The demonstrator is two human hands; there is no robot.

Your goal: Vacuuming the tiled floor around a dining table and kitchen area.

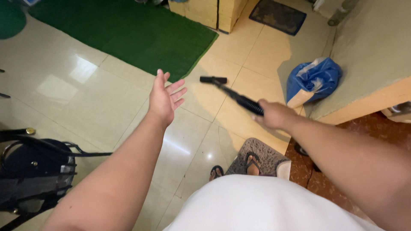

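My right hand (276, 115) grips the ribbed black handle of a hammer (233, 95). The hammer's black head (213, 80) points away from me, to the left, and hangs over the tiled floor. My left hand (165, 98) is stretched out in front of me with the palm facing right and the fingers apart. It holds nothing and stays a little left of the hammer head, not touching it. Below my white shirt, my feet (252, 164) in dark sandals stand partly on a small grey mat (267, 156).
A green mat (128, 30) covers the floor at the back left. A blue bag (314, 79) leans against a low tan ledge (372, 55) on the right. A black bag with straps (34, 175) sits at the lower left. A dark doormat (278, 15) and wooden boxes (214, 10) lie at the back.
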